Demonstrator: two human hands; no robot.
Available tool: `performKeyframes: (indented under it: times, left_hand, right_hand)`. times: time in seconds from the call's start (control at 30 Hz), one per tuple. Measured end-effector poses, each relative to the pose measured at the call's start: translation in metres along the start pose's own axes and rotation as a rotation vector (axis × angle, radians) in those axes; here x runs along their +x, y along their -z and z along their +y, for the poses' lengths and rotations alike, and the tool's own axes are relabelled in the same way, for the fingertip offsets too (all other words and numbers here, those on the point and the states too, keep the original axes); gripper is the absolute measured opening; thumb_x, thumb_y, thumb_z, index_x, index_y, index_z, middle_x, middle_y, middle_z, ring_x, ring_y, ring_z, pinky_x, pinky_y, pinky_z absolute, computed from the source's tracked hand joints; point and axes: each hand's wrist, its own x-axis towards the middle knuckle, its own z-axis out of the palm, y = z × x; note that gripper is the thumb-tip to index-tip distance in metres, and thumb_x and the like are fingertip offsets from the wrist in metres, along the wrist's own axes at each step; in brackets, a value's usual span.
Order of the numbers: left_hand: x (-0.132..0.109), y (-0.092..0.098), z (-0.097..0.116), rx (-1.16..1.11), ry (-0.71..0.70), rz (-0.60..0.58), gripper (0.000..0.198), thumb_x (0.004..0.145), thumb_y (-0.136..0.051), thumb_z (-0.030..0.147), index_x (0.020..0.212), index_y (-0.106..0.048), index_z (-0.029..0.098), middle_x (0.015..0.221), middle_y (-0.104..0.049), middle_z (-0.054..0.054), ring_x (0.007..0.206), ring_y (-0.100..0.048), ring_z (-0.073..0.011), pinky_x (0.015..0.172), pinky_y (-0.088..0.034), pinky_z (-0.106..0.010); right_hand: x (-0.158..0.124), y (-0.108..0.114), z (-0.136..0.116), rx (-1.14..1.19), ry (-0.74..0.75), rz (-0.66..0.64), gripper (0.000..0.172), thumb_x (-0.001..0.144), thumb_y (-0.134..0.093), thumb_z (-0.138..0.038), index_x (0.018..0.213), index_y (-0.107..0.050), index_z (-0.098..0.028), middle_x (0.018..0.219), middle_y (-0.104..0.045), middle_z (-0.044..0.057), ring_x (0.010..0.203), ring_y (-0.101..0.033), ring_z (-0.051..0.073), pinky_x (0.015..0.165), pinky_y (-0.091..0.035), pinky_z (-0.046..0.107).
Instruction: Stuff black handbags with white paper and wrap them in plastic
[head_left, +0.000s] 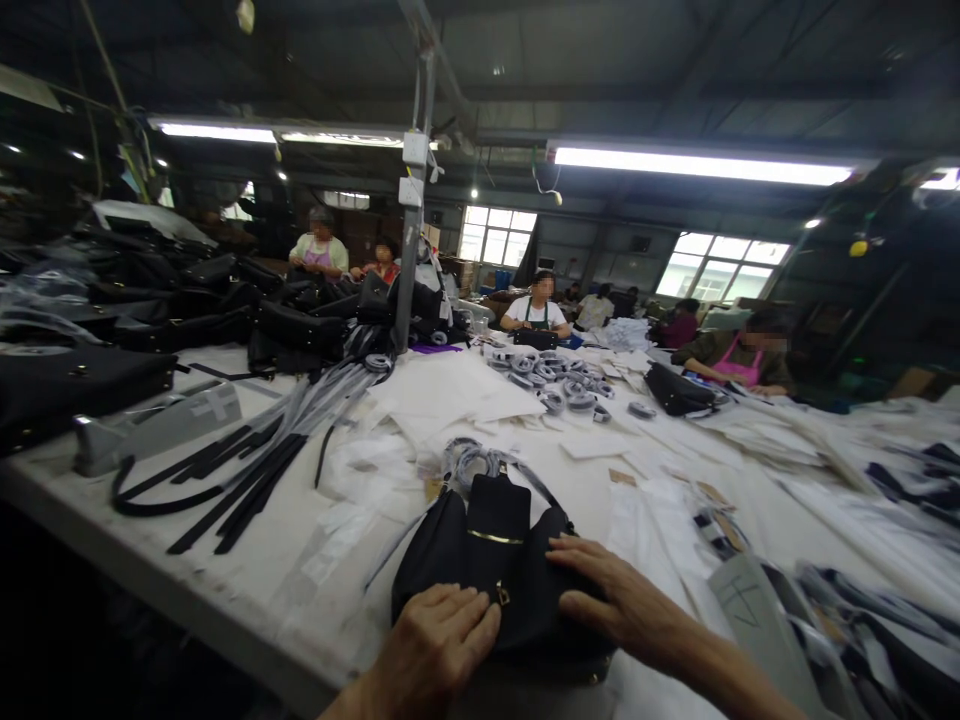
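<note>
A black handbag (517,560) with a flap and gold-coloured fittings lies on the white worktable in front of me. My left hand (442,635) rests on its near left side, fingers extended together, close to the gold clasp (502,593). On the right side of the bag lies my right hand (600,585), its fingers stretched out and thumb apart. Wrapped straps (471,460) in clear plastic are bunched at the bag's far edge, behind the flap.
Black straps (247,480) fan out at the left, beside a grey bin (157,425). Black bags (300,325) are heaped behind them. A metal post (411,240) rises from the table. Coiled straps (577,390) and white sheets (450,395) spread ahead. Several people work farther back.
</note>
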Motion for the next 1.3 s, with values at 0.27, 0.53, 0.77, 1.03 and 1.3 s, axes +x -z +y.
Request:
performKeyframes:
  times: [0.27, 0.53, 0.77, 1.03, 1.3]
  left_hand:
    - [0.020, 0.044, -0.034, 0.017, 0.274, -0.485, 0.079, 0.071, -0.077, 0.024, 0.144, -0.045, 0.024, 0.150, -0.047, -0.014, 0.139, -0.042, -0.0354, 0.113, -0.036, -0.056]
    - [0.020, 0.041, -0.033, 0.000, 0.423, -0.680, 0.049, 0.080, -0.046, -0.002, 0.123, -0.062, 0.017, 0.126, -0.067, -0.013, 0.114, -0.065, -0.0239, 0.099, -0.051, -0.039]
    - [0.061, 0.037, -0.020, -0.012, 0.351, -0.780, 0.032, 0.069, -0.073, 0.017, 0.100, -0.067, 0.013, 0.095, -0.073, -0.014, 0.085, -0.071, -0.0318, 0.077, -0.057, -0.043]
    - [0.054, -0.003, 0.000, 0.056, 0.360, -0.723, 0.042, 0.083, -0.046, -0.001, 0.120, -0.064, 0.010, 0.104, -0.072, -0.018, 0.093, -0.072, -0.0282, 0.077, -0.059, -0.039]
    - [-0.021, -0.013, -0.013, 0.257, 0.236, -0.381, 0.074, 0.082, -0.042, 0.000, 0.152, -0.034, 0.024, 0.147, -0.050, -0.015, 0.136, -0.047, -0.0340, 0.110, -0.036, -0.060]
  right_hand:
    - [0.011, -0.007, -0.037, -0.207, 0.041, -0.134, 0.096, 0.075, -0.066, -0.076, 0.148, -0.046, -0.018, 0.154, -0.039, 0.018, 0.145, -0.027, 0.039, 0.120, -0.012, 0.061]
    - [0.009, -0.044, -0.016, -0.311, 0.148, -0.018, 0.068, 0.075, -0.077, -0.034, 0.138, -0.057, -0.018, 0.139, -0.059, 0.017, 0.130, -0.053, 0.034, 0.113, -0.035, 0.050]
    - [0.007, -0.056, -0.026, -0.338, 0.080, 0.053, 0.047, 0.076, -0.073, -0.033, 0.121, -0.068, -0.021, 0.120, -0.071, 0.012, 0.111, -0.066, 0.031, 0.096, -0.050, 0.040]
    - [0.043, -0.048, -0.044, -0.579, 0.312, -0.120, 0.023, 0.081, -0.065, -0.028, 0.094, -0.072, -0.011, 0.091, -0.075, 0.016, 0.090, -0.071, 0.030, 0.097, -0.047, 0.044]
    - [0.023, -0.106, 0.002, -0.404, 0.117, 0.149, 0.068, 0.092, -0.059, -0.036, 0.154, -0.035, -0.025, 0.159, -0.032, 0.014, 0.146, -0.024, 0.041, 0.116, -0.015, 0.068]
